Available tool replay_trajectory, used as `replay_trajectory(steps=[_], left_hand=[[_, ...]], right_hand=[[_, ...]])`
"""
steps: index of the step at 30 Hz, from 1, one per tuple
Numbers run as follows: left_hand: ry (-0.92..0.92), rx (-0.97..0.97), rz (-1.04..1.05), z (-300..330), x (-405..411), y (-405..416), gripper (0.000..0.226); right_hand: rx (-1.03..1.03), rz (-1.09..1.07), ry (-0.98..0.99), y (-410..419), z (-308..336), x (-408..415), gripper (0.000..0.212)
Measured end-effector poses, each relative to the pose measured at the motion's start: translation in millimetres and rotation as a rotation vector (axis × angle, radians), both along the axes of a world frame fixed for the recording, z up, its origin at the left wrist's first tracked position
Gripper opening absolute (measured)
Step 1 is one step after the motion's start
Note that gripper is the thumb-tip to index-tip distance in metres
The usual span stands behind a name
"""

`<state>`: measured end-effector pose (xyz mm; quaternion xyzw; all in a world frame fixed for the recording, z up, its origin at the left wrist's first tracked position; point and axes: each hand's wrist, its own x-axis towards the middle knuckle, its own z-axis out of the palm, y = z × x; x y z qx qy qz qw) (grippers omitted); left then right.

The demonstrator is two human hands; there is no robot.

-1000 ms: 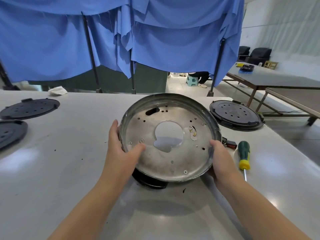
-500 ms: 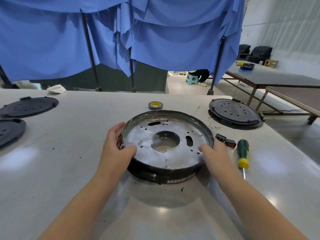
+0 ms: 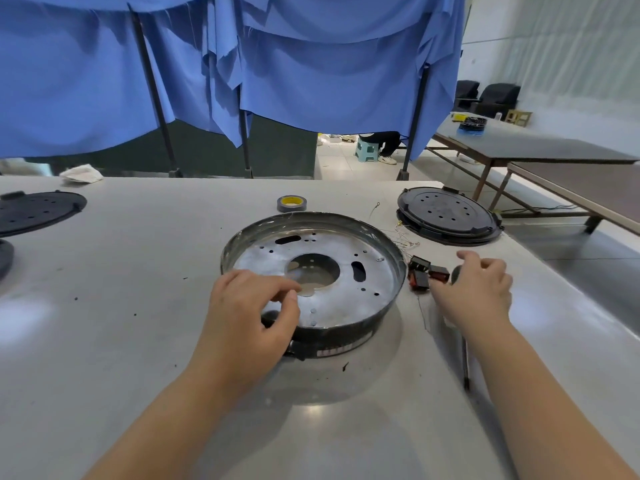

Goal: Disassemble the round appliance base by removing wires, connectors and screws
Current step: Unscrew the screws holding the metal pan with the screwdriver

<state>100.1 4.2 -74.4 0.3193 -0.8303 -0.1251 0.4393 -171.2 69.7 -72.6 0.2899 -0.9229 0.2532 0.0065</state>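
Round appliance base on counter, stripped of visible wiring, screws remaining.

The counter carries the round appliance base at centre, open side up; its metal plate shows bare holes and a few small screws near the 6 o'clock rim, so judged partly done. A black cover lies at 2 o'clock, tape roll at 12. Left hand rests over the rim at 8 o'clock, fingers loosely curled, holding nothing. Right hand reaches over the screwdriver at 3 o'clock; whether its grip has closed cannot be told. Removed switches and loose wires lie just beside the base.
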Motion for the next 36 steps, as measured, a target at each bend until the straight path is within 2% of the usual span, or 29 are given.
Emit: replay_trajectory(steps=[3,7,9,12,15,19,22,28,36], left_hand=[[-0.044,0.018,0.002,0,1,-1,0.034],[-0.043,0.037,-0.006,0,2,-1,0.033],[-0.042,0.050,-0.010,0,2,-1,0.032],[-0.020,0.090,-0.009,0,3,-1,0.024],[0.026,0.146,0.005,2,3,1,0.021],[0.020,0.179,-0.027,4,4,2,0.032],[0.008,0.187,-0.044,5,4,3,0.041],[-0.013,0.179,-0.063,5,5,4,0.038],[-0.035,0.159,-0.055,6,5,3,0.023]], right_hand=[[0.037,0.017,-0.093,0,-7,-4,0.062],[-0.041,0.023,-0.141,1,-6,-12,0.063],[-0.114,0.014,-0.232,2,-4,-17,0.062],[-0.370,-0.033,-0.444,1,8,-21,0.053],[-0.678,-0.112,-0.781,-3,27,-20,0.046],[-1.056,0.070,-1.236,4,43,-7,0.028],[-1.180,0.151,-1.426,6,54,4,0.023],[-1.250,0.223,-1.607,-17,78,38,0.021],[-1.172,0.311,-1.370,-58,90,83,0.018]])
